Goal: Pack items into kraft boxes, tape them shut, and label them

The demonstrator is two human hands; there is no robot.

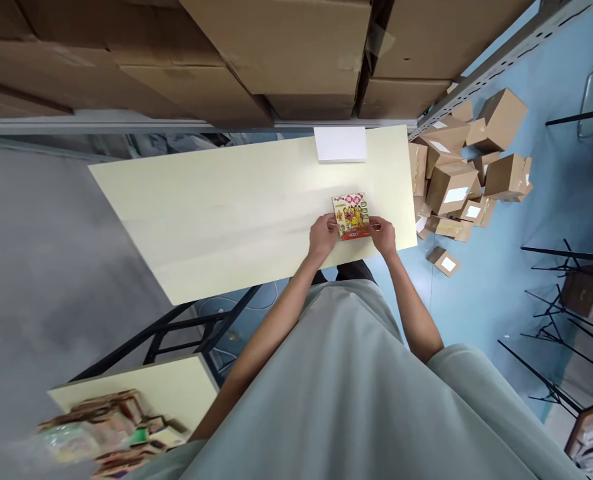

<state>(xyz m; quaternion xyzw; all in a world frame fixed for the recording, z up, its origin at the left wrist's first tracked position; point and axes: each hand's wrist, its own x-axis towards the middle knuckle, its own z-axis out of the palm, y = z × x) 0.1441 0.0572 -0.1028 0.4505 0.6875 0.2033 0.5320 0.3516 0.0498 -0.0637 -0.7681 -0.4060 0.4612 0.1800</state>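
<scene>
Red, yellow and white, the flat square printed book with cartoon figures (352, 217), possibly a thin box, lies near your front edge of the cream rectangular table (216, 213), towards its right end. Your left hand (322, 237) pinches it at 9 o'clock and your right hand (383, 237) at 3 o'clock. Gripping opposite sides probably keeps it steady and square to you, and it leaves the cover uncovered. Pale characters stand on pink shapes along its top, with more print on the red band at 6 o'clock; all too small to read.

Just past it, near 12 o'clock, sits a plain white rectangular block (341, 146) with no visible writing, set by the far edge, perhaps to leave your working space free. Beyond, brown cardboard cartons (281, 47) fill a grey metal shelf (141, 126). Around 2 to 3 o'clock, smaller brown cardboard boxes (454, 183) lie heaped on the blue floor (486, 287), several bearing white labels (456, 195), illegible from here. Between 7 and 8 o'clock, blurred stacks of printed items (121, 423) rest on a lower cream surface (176, 380).
</scene>
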